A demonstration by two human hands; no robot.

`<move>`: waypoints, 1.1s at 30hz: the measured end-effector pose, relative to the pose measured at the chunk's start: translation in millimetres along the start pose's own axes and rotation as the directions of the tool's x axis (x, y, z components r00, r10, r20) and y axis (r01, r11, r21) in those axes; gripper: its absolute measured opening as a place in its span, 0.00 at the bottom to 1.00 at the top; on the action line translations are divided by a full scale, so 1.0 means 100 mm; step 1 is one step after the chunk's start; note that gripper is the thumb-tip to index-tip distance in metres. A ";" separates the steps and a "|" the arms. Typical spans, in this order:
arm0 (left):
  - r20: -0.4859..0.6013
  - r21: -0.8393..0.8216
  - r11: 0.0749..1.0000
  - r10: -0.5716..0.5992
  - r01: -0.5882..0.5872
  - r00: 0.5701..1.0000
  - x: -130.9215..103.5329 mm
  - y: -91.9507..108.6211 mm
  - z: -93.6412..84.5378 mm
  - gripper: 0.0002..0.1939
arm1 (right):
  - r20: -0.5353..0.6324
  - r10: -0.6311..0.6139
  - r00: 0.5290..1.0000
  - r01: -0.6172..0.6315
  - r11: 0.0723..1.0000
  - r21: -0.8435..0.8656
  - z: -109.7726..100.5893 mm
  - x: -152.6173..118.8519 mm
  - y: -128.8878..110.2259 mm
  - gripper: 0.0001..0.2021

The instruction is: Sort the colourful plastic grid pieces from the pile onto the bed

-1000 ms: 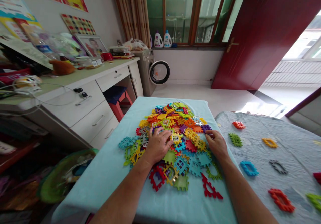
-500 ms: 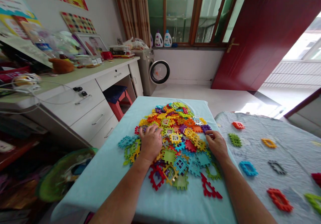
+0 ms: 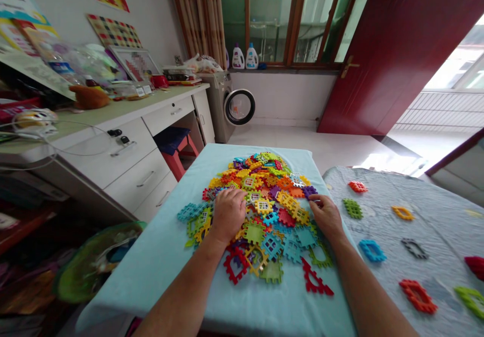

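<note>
A heap of colourful plastic interlocking pieces (image 3: 254, 231) covers the middle of a table with a light blue cloth (image 3: 151, 271). My left hand (image 3: 229, 215) rests on the heap's left side, fingers curled down onto the pieces; what its fingertips hold, if anything, is hidden. At the right edge of the heap is my right hand (image 3: 324, 213), with thumb and fingers bent close together beside a purple piece (image 3: 309, 191). Whether it grips anything is too small to tell. A red triangular piece (image 3: 315, 279) lies apart near the front.
To the right, a grey-blue cloth surface (image 3: 381, 226) holds several separate pieces, among them a blue one (image 3: 372, 250) and a red one (image 3: 418, 296). A cluttered desk (image 3: 124, 110) stands at the left, with a green basket (image 3: 68, 276) below it.
My left hand's fingers have drawn in slightly and shifted a little to the right on the heap. My right hand stays nearly in place. The whole view has shifted slightly.
</note>
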State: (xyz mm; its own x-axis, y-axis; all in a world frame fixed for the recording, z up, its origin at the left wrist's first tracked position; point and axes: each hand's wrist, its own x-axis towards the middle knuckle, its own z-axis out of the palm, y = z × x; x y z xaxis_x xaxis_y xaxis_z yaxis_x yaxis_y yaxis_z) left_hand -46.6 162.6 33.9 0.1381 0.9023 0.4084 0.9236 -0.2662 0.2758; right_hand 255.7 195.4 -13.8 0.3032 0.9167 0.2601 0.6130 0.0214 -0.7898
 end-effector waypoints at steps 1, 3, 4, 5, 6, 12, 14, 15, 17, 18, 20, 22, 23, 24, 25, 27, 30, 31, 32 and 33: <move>0.025 -0.005 1.000 0.014 -0.014 1.000 0.00 0.02 0.00 0.12 | 0.000 -0.002 1.000 0.002 1.000 0.001 0.00 0.00 0.00 0.20; 0.079 -0.002 0.999 0.033 -0.033 0.996 -0.01 0.07 0.00 0.10 | 0.005 -0.001 1.000 0.001 1.000 0.001 -0.01 0.00 0.00 0.20; 0.102 -0.001 0.999 0.040 -0.040 0.994 -0.02 0.08 0.01 0.10 | 0.009 0.002 1.000 -0.002 1.000 0.000 -0.01 0.00 0.00 0.20; 0.120 -0.003 0.999 0.047 -0.047 0.992 -0.03 0.10 0.02 0.10 | 0.011 0.007 1.000 -0.007 1.000 0.000 -0.01 0.00 0.00 0.21; 0.133 -0.009 0.998 0.055 -0.054 0.990 -0.04 0.11 0.03 0.10 | 0.014 0.009 1.000 -0.009 1.000 -0.001 -0.01 0.00 -0.01 0.21; 0.193 -0.116 0.987 0.134 -0.113 0.972 -0.06 0.16 0.07 0.10 | 0.020 0.020 1.000 -0.020 1.000 -0.004 -0.02 0.00 -0.02 0.21; 0.202 -0.146 0.980 0.165 -0.137 0.965 -0.06 0.17 0.07 0.10 | 0.020 0.023 1.000 -0.023 1.000 -0.008 -0.02 0.00 -0.02 0.21; 0.207 -0.157 0.977 0.176 -0.145 0.962 -0.06 0.17 0.07 0.10 | 0.020 0.024 1.000 -0.024 1.000 -0.011 -0.02 0.00 -0.02 0.22; 0.215 -0.174 0.973 0.187 -0.151 0.958 -0.05 0.17 0.06 0.10 | 0.021 0.023 1.000 -0.023 1.000 -0.018 -0.03 0.00 -0.02 0.22; 0.218 -0.183 0.972 0.189 -0.150 0.957 -0.05 0.18 0.06 0.10 | 0.021 0.022 1.000 -0.022 1.000 -0.020 -0.03 0.00 -0.02 0.22; 0.219 -0.207 0.967 0.195 -0.150 0.956 -0.04 0.18 0.05 0.10 | 0.023 0.020 1.000 -0.019 1.000 -0.020 -0.03 0.00 -0.02 0.21; 0.211 -0.241 0.958 0.211 -0.159 0.954 -0.04 0.19 0.04 0.10 | 0.025 0.020 0.999 -0.020 1.000 -0.017 -0.02 0.00 -0.01 0.21; 0.207 -0.257 0.952 0.225 -0.169 0.952 -0.05 0.19 0.04 0.12 | 0.025 0.021 0.999 -0.021 1.000 -0.016 -0.02 0.00 -0.01 0.21; 0.204 -0.270 0.946 0.241 -0.182 0.949 -0.05 0.20 0.04 0.13 | 0.025 0.022 0.999 -0.021 1.000 -0.017 -0.02 0.00 -0.01 0.21; 0.206 -0.276 0.941 0.257 -0.196 0.944 -0.06 0.20 0.03 0.15 | 0.025 0.021 0.999 -0.021 1.000 -0.019 -0.02 0.00 -0.01 0.21; 0.224 -0.263 0.939 0.284 -0.223 0.932 -0.08 0.22 0.03 0.18 | 0.024 0.015 1.000 -0.014 1.000 -0.024 -0.02 0.00 -0.01 0.21; 0.259 -0.229 0.943 0.298 -0.242 0.919 -0.11 0.23 0.04 0.24 | 0.017 0.001 1.000 0.000 0.999 -0.034 -0.02 0.00 -0.01 0.20; 0.265 -0.224 0.943 0.301 -0.245 0.916 -0.12 0.23 0.05 0.26 | 0.015 -0.001 1.000 0.001 0.999 -0.038 -0.02 0.00 -0.01 0.20; 0.269 -0.225 0.943 0.303 -0.246 0.914 -0.13 0.23 0.05 0.27 | 0.015 0.002 1.000 -0.002 0.999 -0.040 -0.02 0.00 -0.01 0.20; 0.271 -0.228 0.942 0.305 -0.247 0.913 -0.13 0.23 0.05 0.27 | 0.018 0.010 1.000 -0.009 0.999 -0.040 -0.02 0.00 0.00 0.20</move>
State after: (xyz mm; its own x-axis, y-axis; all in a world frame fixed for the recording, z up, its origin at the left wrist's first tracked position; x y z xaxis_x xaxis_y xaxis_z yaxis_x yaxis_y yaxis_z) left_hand -25.0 146.8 30.5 0.5045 0.8347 0.2209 0.7544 -0.5505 0.3575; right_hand 257.0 194.4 -12.3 0.2959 0.9239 0.2426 0.6393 -0.0028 -0.7690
